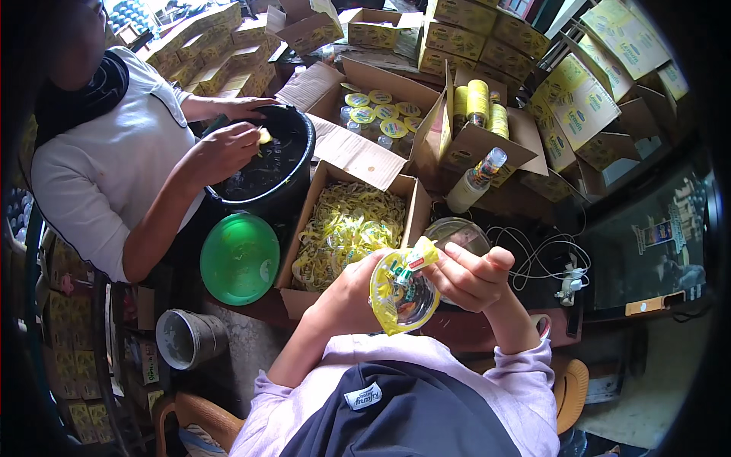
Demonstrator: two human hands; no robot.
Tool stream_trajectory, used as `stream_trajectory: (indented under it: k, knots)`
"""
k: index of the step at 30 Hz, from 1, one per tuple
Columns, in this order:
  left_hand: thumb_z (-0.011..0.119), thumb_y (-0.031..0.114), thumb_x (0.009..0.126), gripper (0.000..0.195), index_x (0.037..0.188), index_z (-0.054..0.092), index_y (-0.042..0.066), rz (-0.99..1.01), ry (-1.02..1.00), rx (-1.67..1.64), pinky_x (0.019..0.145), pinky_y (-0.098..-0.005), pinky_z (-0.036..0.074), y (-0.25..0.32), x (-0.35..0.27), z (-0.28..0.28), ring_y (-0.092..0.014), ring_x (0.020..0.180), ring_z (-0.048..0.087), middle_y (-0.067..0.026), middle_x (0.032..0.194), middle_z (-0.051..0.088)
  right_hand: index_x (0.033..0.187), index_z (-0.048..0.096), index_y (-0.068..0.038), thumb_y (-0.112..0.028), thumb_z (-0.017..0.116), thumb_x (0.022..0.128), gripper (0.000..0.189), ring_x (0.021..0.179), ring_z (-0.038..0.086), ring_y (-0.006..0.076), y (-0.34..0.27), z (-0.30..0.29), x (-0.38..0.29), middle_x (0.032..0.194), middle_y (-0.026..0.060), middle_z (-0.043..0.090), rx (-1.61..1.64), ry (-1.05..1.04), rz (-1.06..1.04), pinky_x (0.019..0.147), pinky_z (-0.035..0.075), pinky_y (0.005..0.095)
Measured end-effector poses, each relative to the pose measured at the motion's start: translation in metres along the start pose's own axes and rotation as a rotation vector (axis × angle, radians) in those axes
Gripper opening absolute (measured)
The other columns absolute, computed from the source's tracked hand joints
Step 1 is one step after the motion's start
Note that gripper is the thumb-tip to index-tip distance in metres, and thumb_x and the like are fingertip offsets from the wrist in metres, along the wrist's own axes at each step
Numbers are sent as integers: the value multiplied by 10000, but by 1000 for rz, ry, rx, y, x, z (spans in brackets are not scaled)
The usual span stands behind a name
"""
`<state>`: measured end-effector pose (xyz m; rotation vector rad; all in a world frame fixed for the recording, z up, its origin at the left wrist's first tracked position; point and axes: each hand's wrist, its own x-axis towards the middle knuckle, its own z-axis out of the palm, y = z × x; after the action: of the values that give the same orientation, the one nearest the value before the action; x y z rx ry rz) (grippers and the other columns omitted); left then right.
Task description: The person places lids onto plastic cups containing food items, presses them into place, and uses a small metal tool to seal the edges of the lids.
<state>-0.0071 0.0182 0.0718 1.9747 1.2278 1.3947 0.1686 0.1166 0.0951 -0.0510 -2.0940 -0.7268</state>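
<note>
My left hand (pixel 357 294) holds a clear plastic cup (pixel 412 303) whose open rim faces me, with a yellow printed film label (pixel 386 320) around it. My right hand (pixel 471 277) is at the cup's upper right, fingertips on a loose, folded end of the film. Behind the cup, a cardboard box (pixel 416 212) is filled with a heap of yellow film strips (pixel 354 220). Partly behind my right hand lies a round clear container (pixel 457 228). The far side of the cup is hidden.
At left a co-worker's hand (pixel 225 148) holds a yellowish piece over a black bucket (pixel 308 160) of dark liquid. A green basin (pixel 240 260), a box of lidded cups (pixel 380 111), a bottle (pixel 477 180), white cables (pixel 534 251) and a grey bucket (pixel 191 338) stand around.
</note>
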Motion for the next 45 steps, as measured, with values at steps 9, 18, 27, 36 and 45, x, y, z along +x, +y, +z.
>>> stream_trajectory:
  k: [9,18,27,36,45]
  knots:
    - [741,128,568,561,1056,493,3,-61,-258,-258,772,-359,436,-2,8,-10,-290,878,556,-147,957,546,699,579,-238,-205,641,734,78,756,595,46,-1,-2,-7,748,-110,601,74,-6,-18,749,272,285]
    - [735,163,561,704,1126,360,-25,25,-246,-408,875,-329,352,-20,11,-10,-266,1005,431,-164,1050,410,655,556,-208,-179,611,697,75,766,579,33,-1,3,-9,781,-106,600,79,-19,38,696,255,275]
    - [755,173,577,728,1148,342,-7,-1,268,181,844,-368,413,-13,-1,23,-301,963,514,-173,1049,503,647,569,-206,-160,630,661,78,747,561,41,-2,12,-6,766,-103,590,10,-44,97,727,256,287]
    - [735,190,658,529,1062,453,0,-18,236,125,797,-366,446,-16,-4,16,-305,905,547,-153,997,523,674,578,-206,-160,625,692,68,748,557,31,2,5,-6,795,-111,603,5,-42,54,767,254,278]
    - [756,124,585,600,1075,436,-11,-5,-46,-18,750,-346,473,-7,2,9,-301,900,560,-153,1013,515,694,597,-225,-189,664,714,78,725,574,33,6,0,-8,763,-107,608,-1,-8,-4,814,250,277]
